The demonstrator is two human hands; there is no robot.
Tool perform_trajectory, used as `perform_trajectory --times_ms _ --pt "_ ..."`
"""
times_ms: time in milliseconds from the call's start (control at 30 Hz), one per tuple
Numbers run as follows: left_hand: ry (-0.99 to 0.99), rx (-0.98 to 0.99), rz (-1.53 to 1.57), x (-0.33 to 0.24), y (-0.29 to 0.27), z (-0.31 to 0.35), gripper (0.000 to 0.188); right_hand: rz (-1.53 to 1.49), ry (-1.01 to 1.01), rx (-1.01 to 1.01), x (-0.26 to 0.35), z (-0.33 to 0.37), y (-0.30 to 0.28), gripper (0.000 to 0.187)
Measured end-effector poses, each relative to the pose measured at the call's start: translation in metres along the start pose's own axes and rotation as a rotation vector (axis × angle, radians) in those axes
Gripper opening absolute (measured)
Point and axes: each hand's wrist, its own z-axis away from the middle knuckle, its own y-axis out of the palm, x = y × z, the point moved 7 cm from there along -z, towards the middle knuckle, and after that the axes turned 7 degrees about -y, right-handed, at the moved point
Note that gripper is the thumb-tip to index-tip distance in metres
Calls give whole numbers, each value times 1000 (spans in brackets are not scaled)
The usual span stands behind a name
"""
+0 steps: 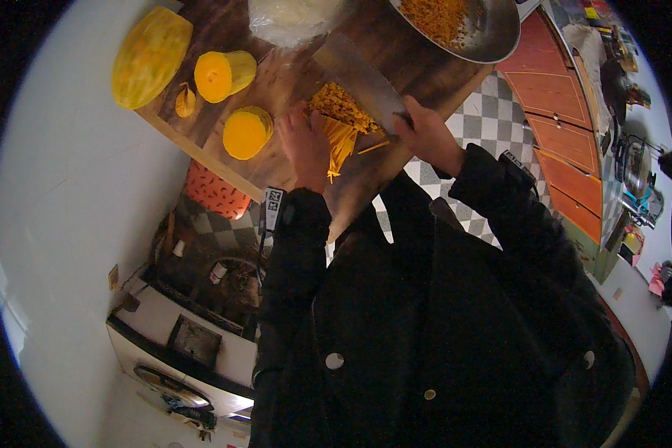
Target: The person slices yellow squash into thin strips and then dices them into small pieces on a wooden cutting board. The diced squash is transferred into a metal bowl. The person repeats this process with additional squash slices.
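My right hand (428,137) grips the handle of a cleaver (362,81), whose broad blade slants away to the far left over the wooden table. Along the near side of the blade lies a heap of finely chopped orange pumpkin (343,103). My left hand (304,145) is closed, its fingers bent over a bundle of pumpkin strips (340,142) that touches the heap. One loose strip lies to the right of the bundle. Just left of this hand stands a cut pumpkin round (247,133). A taller pumpkin chunk (220,77) sits farther back.
At the far left is a large mottled yellow pumpkin piece (153,56), with a small orange scrap (185,101) beside it. A clear plastic bag (291,21) lies at the back. A metal pan (500,37) holding chopped orange bits is at the far right, near the table's edge.
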Motion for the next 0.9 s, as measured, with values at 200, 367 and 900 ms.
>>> perform_trajectory --times_ms 200,367,900 --pt "123 238 -268 -52 5 38 25 6 -13 -39 -6 4 -4 27" --pt "610 242 -218 -93 14 75 32 12 -12 -57 -9 5 -9 26" --pt "6 142 184 -62 -8 65 19 -18 -53 18 24 3 6 26"
